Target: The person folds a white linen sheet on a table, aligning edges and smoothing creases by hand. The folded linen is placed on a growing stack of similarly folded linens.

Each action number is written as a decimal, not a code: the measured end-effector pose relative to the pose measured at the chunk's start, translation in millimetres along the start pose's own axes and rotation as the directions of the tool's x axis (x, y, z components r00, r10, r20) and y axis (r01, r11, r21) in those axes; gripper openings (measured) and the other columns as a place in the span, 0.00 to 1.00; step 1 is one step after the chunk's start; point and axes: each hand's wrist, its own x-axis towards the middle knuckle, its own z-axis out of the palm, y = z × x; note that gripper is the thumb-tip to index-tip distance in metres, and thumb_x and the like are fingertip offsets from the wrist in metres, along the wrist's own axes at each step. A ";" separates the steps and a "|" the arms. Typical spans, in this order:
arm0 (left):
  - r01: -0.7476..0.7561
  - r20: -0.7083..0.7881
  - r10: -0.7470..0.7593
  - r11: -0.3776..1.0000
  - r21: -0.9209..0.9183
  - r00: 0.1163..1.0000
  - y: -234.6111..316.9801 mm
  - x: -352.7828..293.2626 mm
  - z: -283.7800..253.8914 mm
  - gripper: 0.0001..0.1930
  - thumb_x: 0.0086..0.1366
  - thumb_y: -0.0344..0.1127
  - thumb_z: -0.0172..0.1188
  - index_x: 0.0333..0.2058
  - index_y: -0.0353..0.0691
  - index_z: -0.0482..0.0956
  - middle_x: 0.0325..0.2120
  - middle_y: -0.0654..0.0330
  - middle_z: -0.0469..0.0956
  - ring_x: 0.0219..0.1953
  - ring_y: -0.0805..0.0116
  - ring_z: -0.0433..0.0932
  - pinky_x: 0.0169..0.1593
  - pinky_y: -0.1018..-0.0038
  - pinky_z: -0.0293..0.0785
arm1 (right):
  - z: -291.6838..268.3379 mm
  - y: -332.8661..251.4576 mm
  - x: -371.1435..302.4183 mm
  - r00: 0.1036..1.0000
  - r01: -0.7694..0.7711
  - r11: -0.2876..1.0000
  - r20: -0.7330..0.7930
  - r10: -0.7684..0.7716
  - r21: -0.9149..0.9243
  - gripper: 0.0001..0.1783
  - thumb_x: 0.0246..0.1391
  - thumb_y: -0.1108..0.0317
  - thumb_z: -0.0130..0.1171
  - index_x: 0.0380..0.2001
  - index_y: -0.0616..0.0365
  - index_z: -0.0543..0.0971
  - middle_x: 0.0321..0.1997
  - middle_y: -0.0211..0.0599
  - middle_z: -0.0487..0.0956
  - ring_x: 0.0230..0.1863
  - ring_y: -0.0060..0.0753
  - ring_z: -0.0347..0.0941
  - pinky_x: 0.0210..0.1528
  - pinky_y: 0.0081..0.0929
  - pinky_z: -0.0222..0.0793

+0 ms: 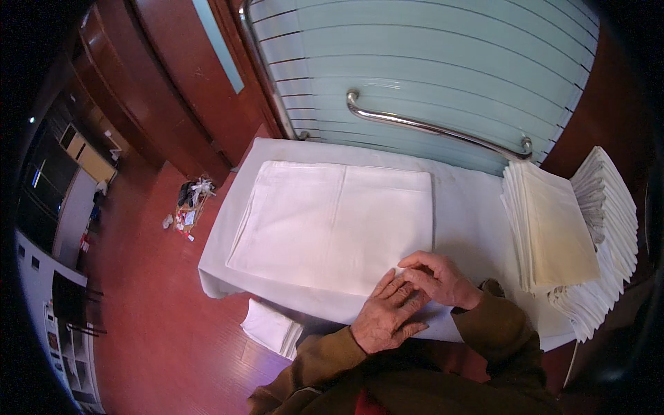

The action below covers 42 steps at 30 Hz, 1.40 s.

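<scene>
A folded white cloth (311, 214) lies flat on the white-covered table in front of me, a crease running down its middle. My left hand (391, 315) rests at the cloth's near right edge, fingers stretched forward, palm down. Just to its right, my right hand (443, 279) crosses over the left fingertips near the same corner. Its fingers are bent and drawn together in a pinch; whatever lies between them is hidden. Brown sleeves cover both forearms.
At the table's right end stand piles of folded white cloths (550, 221), some fanned upright. More folded white cloth (270, 328) sits low by the table's near left side. Behind the table runs a metal rail (443, 129) on a striped glass panel. Small items (187, 216) litter the red floor.
</scene>
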 end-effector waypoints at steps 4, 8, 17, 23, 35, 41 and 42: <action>0.064 -0.125 -0.084 0.986 -0.154 0.989 -13.9 -1.5 -13.5 0.22 0.61 0.30 0.66 0.54 0.32 0.77 0.55 0.44 0.74 0.61 0.44 0.71 0.68 0.52 0.64 | 7.3 5.9 -1.4 0.992 -0.114 0.993 -0.053 0.112 -0.023 0.10 0.63 0.68 0.56 0.43 0.64 0.79 0.33 0.44 0.82 0.31 0.35 0.79 0.36 0.33 0.75; 0.113 -0.253 -0.076 0.985 0.134 0.965 -32.2 -10.6 -30.6 0.23 0.59 0.27 0.65 0.53 0.27 0.76 0.54 0.43 0.74 0.60 0.43 0.72 0.66 0.52 0.66 | 18.5 1.3 -7.2 0.992 -0.004 0.985 -0.125 -0.019 -0.174 0.07 0.61 0.73 0.58 0.40 0.64 0.79 0.30 0.39 0.79 0.28 0.27 0.76 0.31 0.28 0.71; 0.376 -0.330 -0.246 0.822 0.427 0.911 -61.3 -49.6 -76.4 0.26 0.64 0.41 0.65 0.57 0.32 0.76 0.63 0.44 0.70 0.68 0.43 0.64 0.70 0.50 0.58 | 18.0 -3.8 -17.0 0.986 0.166 0.896 0.045 -0.162 -0.412 0.08 0.55 0.70 0.63 0.38 0.60 0.79 0.33 0.44 0.77 0.30 0.46 0.77 0.32 0.39 0.74; 0.356 -0.301 -0.233 0.809 0.468 0.925 -43.7 -49.7 -72.2 0.32 0.63 0.48 0.67 0.59 0.33 0.75 0.64 0.40 0.66 0.69 0.39 0.61 0.69 0.44 0.56 | 7.8 -10.0 -29.1 0.963 0.269 0.834 0.138 -0.231 -0.482 0.13 0.50 0.72 0.64 0.40 0.60 0.79 0.40 0.41 0.74 0.36 0.45 0.76 0.35 0.39 0.75; 0.033 -0.118 0.027 0.878 0.477 0.993 -16.9 -9.3 -17.9 0.22 0.58 0.35 0.64 0.50 0.29 0.79 0.54 0.43 0.74 0.60 0.47 0.72 0.63 0.53 0.67 | 15.7 -4.3 -38.2 0.922 0.320 0.682 0.051 -0.384 -0.658 0.11 0.43 0.80 0.61 0.33 0.61 0.80 0.34 0.39 0.76 0.35 0.43 0.75 0.31 0.36 0.73; -0.048 -0.101 0.129 0.818 0.573 0.987 -22.4 -8.7 -8.7 0.17 0.56 0.31 0.62 0.44 0.29 0.80 0.51 0.44 0.77 0.57 0.49 0.75 0.61 0.53 0.69 | 12.1 -12.9 -37.6 0.903 0.341 0.678 0.028 -0.428 -0.652 0.12 0.41 0.80 0.63 0.33 0.59 0.80 0.35 0.38 0.76 0.36 0.43 0.75 0.35 0.37 0.72; -0.033 -0.147 0.130 0.848 0.529 0.980 -23.1 -7.6 -7.7 0.16 0.56 0.30 0.62 0.43 0.29 0.80 0.49 0.45 0.78 0.56 0.50 0.76 0.60 0.54 0.70 | 11.6 -15.2 -36.6 0.893 0.350 0.669 0.016 -0.451 -0.656 0.12 0.41 0.80 0.64 0.34 0.59 0.81 0.35 0.38 0.77 0.36 0.44 0.75 0.37 0.37 0.72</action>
